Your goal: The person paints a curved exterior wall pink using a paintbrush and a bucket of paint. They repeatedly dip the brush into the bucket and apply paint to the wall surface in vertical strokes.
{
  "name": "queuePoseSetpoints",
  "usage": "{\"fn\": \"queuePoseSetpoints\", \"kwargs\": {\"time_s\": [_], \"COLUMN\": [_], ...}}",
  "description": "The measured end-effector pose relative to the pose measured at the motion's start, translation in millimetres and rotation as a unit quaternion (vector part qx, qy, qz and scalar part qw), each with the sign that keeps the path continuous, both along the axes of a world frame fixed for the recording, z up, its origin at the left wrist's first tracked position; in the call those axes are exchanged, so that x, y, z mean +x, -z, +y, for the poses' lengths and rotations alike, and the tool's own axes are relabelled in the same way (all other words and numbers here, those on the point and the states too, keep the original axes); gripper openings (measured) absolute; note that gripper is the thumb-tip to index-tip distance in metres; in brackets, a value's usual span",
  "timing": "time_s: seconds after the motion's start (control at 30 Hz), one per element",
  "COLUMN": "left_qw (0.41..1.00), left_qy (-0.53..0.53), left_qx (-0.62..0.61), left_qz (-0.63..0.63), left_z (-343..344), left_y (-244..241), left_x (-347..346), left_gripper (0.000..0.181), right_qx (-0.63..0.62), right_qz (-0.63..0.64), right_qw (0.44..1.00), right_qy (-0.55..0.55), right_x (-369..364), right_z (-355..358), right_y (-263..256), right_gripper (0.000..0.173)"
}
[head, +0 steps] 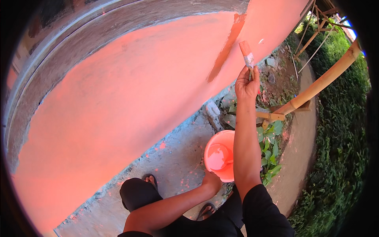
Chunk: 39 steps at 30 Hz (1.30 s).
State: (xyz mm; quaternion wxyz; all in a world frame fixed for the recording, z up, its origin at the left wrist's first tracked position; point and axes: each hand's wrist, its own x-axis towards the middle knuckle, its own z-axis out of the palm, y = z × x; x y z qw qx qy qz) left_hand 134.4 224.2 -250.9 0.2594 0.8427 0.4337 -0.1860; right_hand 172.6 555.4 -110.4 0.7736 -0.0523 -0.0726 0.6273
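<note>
My right hand (pixel 248 84) is stretched out and pinches the handle of a flat paintbrush (pixel 245 51), whose bristles are coated in orange-pink paint and point up towards the wall. The brush appears apart from the painted wall (pixel 118 89), which is salmon pink. On the wall, a darker orange paint streak (pixel 223 54) runs in a long band to the left of the brush. My left hand (pixel 212 184) grips the near rim of a pink plastic bucket (pixel 209 145). Paint (pixel 218 155) shows inside it. My right forearm hides the bucket's right side.
A speckled concrete ledge (pixel 177 157) lies under my sandalled feet, along the wall's base. Broken stones (pixel 212 109) and leafy plants (pixel 271 160) stand near the bucket. A bamboo pole (pixel 319 84) slants across the right, before a dirt path (pixel 296 166) and a green hedge (pixel 337 148).
</note>
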Motion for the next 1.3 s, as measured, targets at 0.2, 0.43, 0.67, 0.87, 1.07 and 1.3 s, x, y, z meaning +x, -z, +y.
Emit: {"fn": "queuePoseSetpoints", "kwargs": {"time_s": [0.2,0.43,0.67,0.87,1.07,1.3], "left_qw": [1.000,0.999,0.998,0.989,0.998,0.998], "left_qy": [-0.017,-0.020,-0.024,-0.051,0.062,0.053], "left_qx": [0.022,0.034,0.059,0.120,0.008,0.030], "left_qz": [-0.006,-0.035,-0.010,-0.076,-0.017,-0.025], "left_z": [-7.3,-13.4,-14.2,-16.2,4.7,9.2], "left_y": [13.3,9.3,29.0,78.7,10.9,14.8], "left_x": [-2.7,-16.3,-14.1,-15.2,-11.5,-15.9], "left_gripper": [0.033,0.032,0.033,0.032,0.031,0.030], "right_qx": [-0.063,-0.027,-0.036,0.006,-0.016,-0.004], "right_qz": [-0.057,-0.014,0.009,0.026,0.022,0.047], "right_qw": [0.996,0.999,0.998,0.997,0.998,0.998], "right_qy": [-0.002,-0.043,-0.041,-0.072,-0.050,-0.052], "right_x": [-10.8,-19.6,-34.2,-37.7,-27.2,-30.5], "right_z": [16.5,17.4,2.5,2.9,11.1,9.2], "right_y": [19.6,24.5,20.6,20.8,12.4,-9.7], "right_gripper": [0.017,0.013,0.011,0.009,0.009,0.007]}}
